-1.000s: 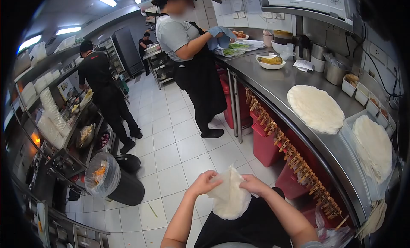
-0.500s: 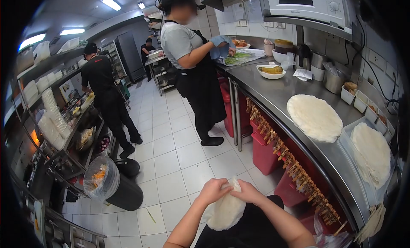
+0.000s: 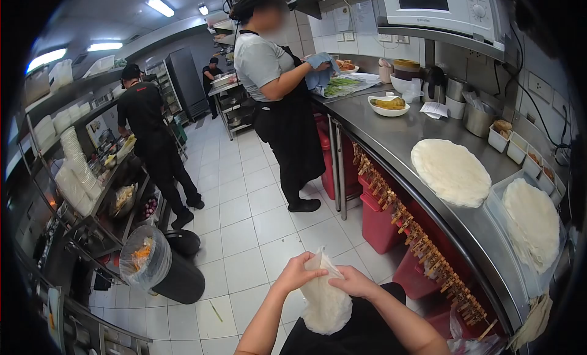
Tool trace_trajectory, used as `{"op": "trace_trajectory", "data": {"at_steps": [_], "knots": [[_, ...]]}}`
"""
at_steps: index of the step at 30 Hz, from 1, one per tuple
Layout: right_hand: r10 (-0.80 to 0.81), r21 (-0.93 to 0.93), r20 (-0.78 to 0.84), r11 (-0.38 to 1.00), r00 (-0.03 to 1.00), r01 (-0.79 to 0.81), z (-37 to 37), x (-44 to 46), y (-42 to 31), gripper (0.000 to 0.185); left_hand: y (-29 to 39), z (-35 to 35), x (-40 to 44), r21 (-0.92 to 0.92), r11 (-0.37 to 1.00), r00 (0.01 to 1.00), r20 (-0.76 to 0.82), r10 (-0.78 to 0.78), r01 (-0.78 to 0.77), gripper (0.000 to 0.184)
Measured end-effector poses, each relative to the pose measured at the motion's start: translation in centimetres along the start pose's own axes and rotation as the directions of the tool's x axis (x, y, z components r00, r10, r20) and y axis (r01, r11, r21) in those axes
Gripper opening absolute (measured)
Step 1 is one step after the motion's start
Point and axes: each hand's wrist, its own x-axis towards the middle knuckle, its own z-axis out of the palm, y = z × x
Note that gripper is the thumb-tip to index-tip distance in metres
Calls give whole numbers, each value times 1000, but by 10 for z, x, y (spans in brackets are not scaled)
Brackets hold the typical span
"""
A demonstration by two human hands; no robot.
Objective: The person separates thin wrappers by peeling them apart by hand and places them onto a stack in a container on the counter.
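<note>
Both hands hold one thin, white, floppy dough round in front of my dark apron. My left hand grips its upper left edge, thumb across the front. On the upper right, my right hand pinches it between thumb and fingers. The round hangs down from the hands, its top gathered into folds. On the steel counter to the right lies a larger flat white dough round. A stack of similar rounds sits in a clear plastic tray.
A row of clothes pegs hangs along the counter front, above red bins. A co-worker stands at the counter with a blue cloth. Another co-worker works at the left shelves. A lined bin stands on the floor.
My hands have moved apart, the left one going left and slightly up. The dough round's top is now more spread between them. The co-worker at the counter has shifted slightly right.
</note>
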Motion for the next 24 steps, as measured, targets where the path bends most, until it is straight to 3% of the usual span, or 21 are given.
{"op": "trace_trajectory", "data": {"at_steps": [2,5,9,10,12,15,18,20,24], "knots": [[-9,28,-2,1000,1000,9,-4,-3,-1,35,-3,-1,1,-91,992,995,54,-80,84,41],[-32,-102,-106,995,994,21,-9,4,-2,35,9,8,-2,-124,992,1000,-7,10,-11,35],[-67,-143,-215,989,974,36,-16,5,9,35,-7,3,10,26,989,978,-147,149,-147,24],[-37,-130,-240,992,970,5,-21,3,14,35,-19,-1,11,23,980,954,-226,196,-196,25],[145,119,-285,986,947,-115,-26,-13,-16,32,-19,-10,8,-233,968,957,-291,24,-95,23],[108,271,-226,961,968,-44,-35,-17,-16,29,-19,-11,1,-445,893,966,-253,-61,-60,22],[-116,112,-132,985,984,131,-31,-12,-13,33,-10,-3,2,-410,905,982,-183,39,-113,24],[-121,99,-79,987,989,128,-27,-12,-21,41,5,1,4,-364,916,976,-190,104,-169,30],[-172,98,-40,980,984,175,-28,-13,-32,45,6,1,15,-356,934,999,-34,-20,6,24]]}}
